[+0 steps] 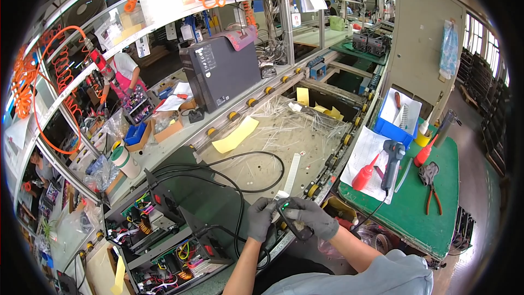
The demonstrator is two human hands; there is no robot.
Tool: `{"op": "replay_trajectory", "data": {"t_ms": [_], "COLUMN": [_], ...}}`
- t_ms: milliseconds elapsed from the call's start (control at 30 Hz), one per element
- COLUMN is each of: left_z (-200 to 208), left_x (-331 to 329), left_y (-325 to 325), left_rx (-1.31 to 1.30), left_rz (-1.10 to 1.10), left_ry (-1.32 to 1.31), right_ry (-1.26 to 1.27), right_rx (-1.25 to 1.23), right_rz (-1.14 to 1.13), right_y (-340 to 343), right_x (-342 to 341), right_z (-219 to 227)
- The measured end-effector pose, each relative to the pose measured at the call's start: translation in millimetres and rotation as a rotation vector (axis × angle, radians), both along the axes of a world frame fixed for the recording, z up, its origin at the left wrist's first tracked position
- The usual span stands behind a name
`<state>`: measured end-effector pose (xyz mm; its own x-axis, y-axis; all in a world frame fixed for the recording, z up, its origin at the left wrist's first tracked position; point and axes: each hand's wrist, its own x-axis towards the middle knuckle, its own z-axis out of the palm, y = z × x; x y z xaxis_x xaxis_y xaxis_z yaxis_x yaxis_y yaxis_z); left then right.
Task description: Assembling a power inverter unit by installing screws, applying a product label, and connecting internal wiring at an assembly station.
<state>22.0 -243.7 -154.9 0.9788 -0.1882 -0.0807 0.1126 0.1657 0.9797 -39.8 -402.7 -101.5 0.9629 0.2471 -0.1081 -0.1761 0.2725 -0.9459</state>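
Note:
My grey-gloved left hand [261, 218] and right hand [315, 217] meet at the front edge of the line. Between them is a small black device [286, 207] with a lit green spot, its kind unclear. My right fingers are wrapped round it; its lower end hangs below them. My left fingers are closed against its left side, by a small white piece [281, 194]. Whether the left hand grips the device or only the white piece is hard to tell. Just beyond lies a flat whitish strip [293, 172]. A black cable [240, 202] loops to the left of my hands.
Opened units with exposed circuitry [174, 262] stand at lower left. Rollers [314, 190] edge the worktop, strewn with clear scraps and yellow paper [236, 134]. On the green table [431, 218] lie an electric screwdriver [392, 164], red bottles [364, 173] and pliers [434, 199]. Another person [125, 71] works at far left.

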Motion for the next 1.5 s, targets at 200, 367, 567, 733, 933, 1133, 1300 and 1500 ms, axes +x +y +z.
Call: {"op": "replay_trajectory", "data": {"t_ms": [200,367,567,733,933,1133,1300,1500], "left_z": [0.3,1.8,1.2,1.3,-2.5,1.1,0.9,1.4], "left_x": [-0.1,-1.1,-1.4,-1.6,0.2,0.7,2.3,-1.3], "left_y": [0.6,0.5,0.6,1.2,1.8,0.8,-0.1,0.7], "left_rx": [0.010,0.010,-0.006,0.008,0.013,-0.001,-0.004,-0.007], "left_rz": [-0.005,-0.004,-0.007,-0.007,0.002,0.000,-0.001,0.001], "left_ry": [-0.006,0.001,-0.008,-0.017,-0.031,-0.013,-0.011,-0.041], "right_ry": [0.017,0.019,0.028,0.037,0.023,0.030,0.046,0.020], "right_rx": [-0.006,-0.010,-0.007,-0.003,-0.024,-0.028,-0.029,-0.028], "right_rz": [-0.006,-0.011,-0.018,-0.013,-0.002,0.005,0.007,0.007], "right_y": [0.4,0.0,0.5,0.3,0.3,-0.9,-1.0,0.9], "right_x": [-1.5,-2.0,-1.3,-1.9,-0.2,1.7,2.5,0.3], "right_z": [2.3,0.7,-1.0,1.8,2.9,1.3,4.7,2.7]}}
